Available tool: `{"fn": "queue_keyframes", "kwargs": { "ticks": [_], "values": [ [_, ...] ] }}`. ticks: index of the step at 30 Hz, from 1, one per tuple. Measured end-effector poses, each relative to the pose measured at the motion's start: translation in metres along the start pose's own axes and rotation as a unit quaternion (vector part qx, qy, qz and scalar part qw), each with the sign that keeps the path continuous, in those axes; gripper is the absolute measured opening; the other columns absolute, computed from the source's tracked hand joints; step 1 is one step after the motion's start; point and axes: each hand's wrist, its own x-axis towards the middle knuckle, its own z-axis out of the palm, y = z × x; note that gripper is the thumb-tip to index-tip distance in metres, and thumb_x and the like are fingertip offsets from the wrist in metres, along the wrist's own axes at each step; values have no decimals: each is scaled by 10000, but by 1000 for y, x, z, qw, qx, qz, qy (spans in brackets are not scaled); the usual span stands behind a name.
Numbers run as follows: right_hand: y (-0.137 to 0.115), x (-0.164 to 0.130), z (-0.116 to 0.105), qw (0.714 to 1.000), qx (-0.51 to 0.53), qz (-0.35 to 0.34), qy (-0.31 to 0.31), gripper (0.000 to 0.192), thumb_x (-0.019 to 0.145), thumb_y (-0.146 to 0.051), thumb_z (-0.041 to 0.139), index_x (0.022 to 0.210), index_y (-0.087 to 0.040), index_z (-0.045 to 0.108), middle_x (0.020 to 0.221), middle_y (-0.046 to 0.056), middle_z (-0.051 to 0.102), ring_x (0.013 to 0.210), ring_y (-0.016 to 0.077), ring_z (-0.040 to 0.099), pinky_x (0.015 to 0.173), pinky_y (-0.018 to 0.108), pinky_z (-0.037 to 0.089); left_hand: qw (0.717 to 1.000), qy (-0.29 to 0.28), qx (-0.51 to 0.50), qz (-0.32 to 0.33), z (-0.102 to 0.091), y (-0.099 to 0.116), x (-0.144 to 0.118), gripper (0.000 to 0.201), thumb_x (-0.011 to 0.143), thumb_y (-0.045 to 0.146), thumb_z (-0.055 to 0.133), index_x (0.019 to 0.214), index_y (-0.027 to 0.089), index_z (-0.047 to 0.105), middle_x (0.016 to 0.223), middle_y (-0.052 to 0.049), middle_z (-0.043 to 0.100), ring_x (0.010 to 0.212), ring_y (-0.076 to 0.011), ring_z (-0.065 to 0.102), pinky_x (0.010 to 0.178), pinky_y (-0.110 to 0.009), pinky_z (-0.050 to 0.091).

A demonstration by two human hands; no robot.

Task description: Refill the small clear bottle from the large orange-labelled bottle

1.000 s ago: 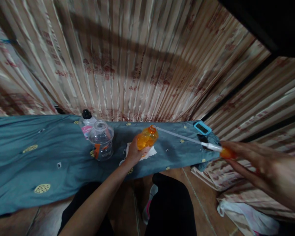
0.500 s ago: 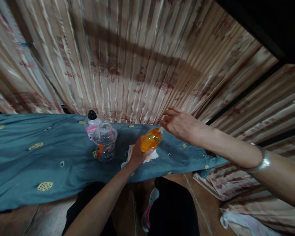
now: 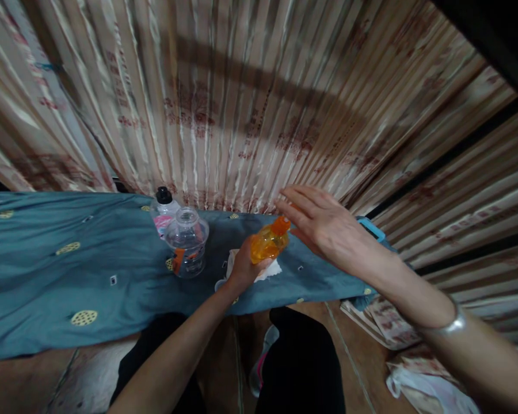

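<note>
Over a blue cloth (image 3: pixel 47 270), the left hand (image 3: pixel 242 269) grips an orange bottle (image 3: pixel 267 244); the open, empty right hand (image 3: pixel 328 227) seats its cap, apparently needing a twist.

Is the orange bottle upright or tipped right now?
Tipped: the orange bottle leans right in the left hand, its cap end against the right hand.

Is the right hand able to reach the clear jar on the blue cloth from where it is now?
Probably yes. The right hand is open at the cap of the orange bottle; the clear jar stands farther left, with that bottle and the left hand partly between.
</note>
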Motion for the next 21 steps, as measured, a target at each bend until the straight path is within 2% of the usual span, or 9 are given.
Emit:
{"fn": "queue_keyframes", "kwargs": {
  "ticks": [2,3,5,6,8,10,12,17,21],
  "values": [
    [-10,-31,6,981,79,116,137,418,886,-248,586,1281,-114,559,1292,117,594,1206,239,540,1061,399,414,1000,2,1,-2,1,-1,-1,606,687,318,741,1218,194,477,1167,-86,631,1052,-258,620,937,-439,492],
    [-13,-45,15,952,156,185,186,364,848,-284,645,1191,-161,623,1162,77,667,1091,212,608,1006,369,459,1000,3,3,-2,1,-2,-1,616,685,324,744,1222,187,474,1170,-90,628,1057,-259,616,942,-442,489],
    [-17,-66,39,924,201,253,206,270,850,-338,640,1076,-193,666,1016,70,710,937,214,668,887,390,524,1000,8,4,-1,1,-4,-2,630,685,334,748,1229,183,468,1175,-94,623,1065,-260,608,945,-447,484],
    [-16,-71,53,911,226,276,206,290,843,-363,647,1081,-197,662,1025,83,709,917,228,677,860,412,535,1000,8,4,1,1,-5,-2,628,688,337,746,1230,186,467,1176,-93,621,1069,-259,604,946,-446,481],
    [-9,-69,78,881,293,307,207,438,836,-401,654,1223,-207,586,1111,104,687,970,238,676,882,440,536,1000,1,-1,6,0,-6,-3,610,706,356,734,1229,192,466,1169,-89,620,1064,-254,603,938,-434,481],
    [1,-56,94,852,380,295,207,583,836,-448,642,1352,-241,465,1278,96,610,1148,222,608,989,430,490,1000,-11,-11,12,-2,-7,-2,602,722,399,720,1227,195,463,1148,-82,624,1035,-246,611,914,-417,490],
    [11,-39,102,827,461,259,189,677,790,-515,667,1374,-270,428,1382,68,533,1251,208,535,1052,404,445,999,-20,-20,16,-3,-6,-1,612,724,442,714,1223,197,459,1121,-73,631,992,-238,622,886,-409,500],
    [25,-13,103,780,574,220,115,461,768,-475,696,1160,-252,599,1212,44,652,1126,202,621,984,378,498,999,-27,-19,9,-4,-4,-1,617,731,437,713,1229,182,453,1125,-92,635,1008,-254,622,889,-420,502],
    [33,-10,95,767,603,206,76,398,756,-410,720,1102,-236,632,1141,27,679,1060,178,641,967,345,500,1000,-27,-12,6,-4,0,-2,599,734,413,720,1232,199,464,1161,-95,629,1057,-265,608,935,-434,483]
  ]
}}
